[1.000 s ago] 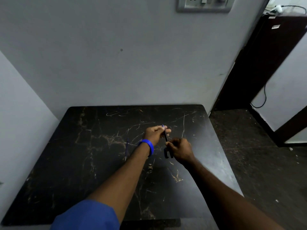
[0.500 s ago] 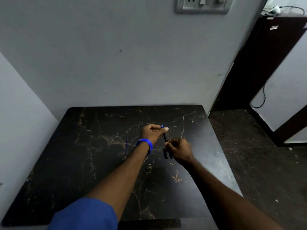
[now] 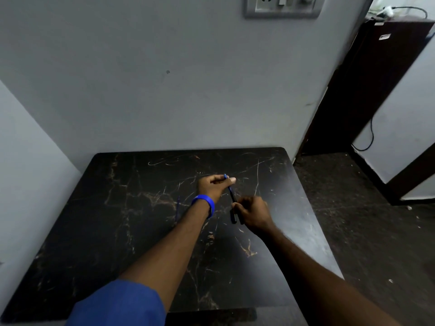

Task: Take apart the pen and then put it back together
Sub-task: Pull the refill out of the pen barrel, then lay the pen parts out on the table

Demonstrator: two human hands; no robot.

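On the dark marble-patterned table [image 3: 131, 231], left of the left forearm, a thin blue rod [image 3: 177, 208] lies flat, well in from the left edge; it looks like the pen's refill, though it is too faint to be sure

The left hand [image 3: 213, 187], with a blue wristband [image 3: 206, 204] on its wrist, is closed in a pinch on the upper, blue-tipped end of the pen barrel [image 3: 231, 196], thumb pressed against fingertips. The barrel slants down and right towards the right hand [image 3: 253, 212], which is curled shut around its lower end; a second dark piece [image 3: 234, 216], perhaps the cap, pokes out below that fist, and whether it is joined to the barrel cannot be told. All of this is held just above the table, towards the back right corner

The step looks like pulling or twisting the two ends apart. To do it well, keep both pinches firm, pull straight along the barrel's axis so nothing bends, and stay low over the table so that a freed part drops only a little way

There is open table ahead to the back edge and to the left; the right edge is nearer the right hand, with floor [image 3: 353, 220] beyond, so loose parts are best set down to the left
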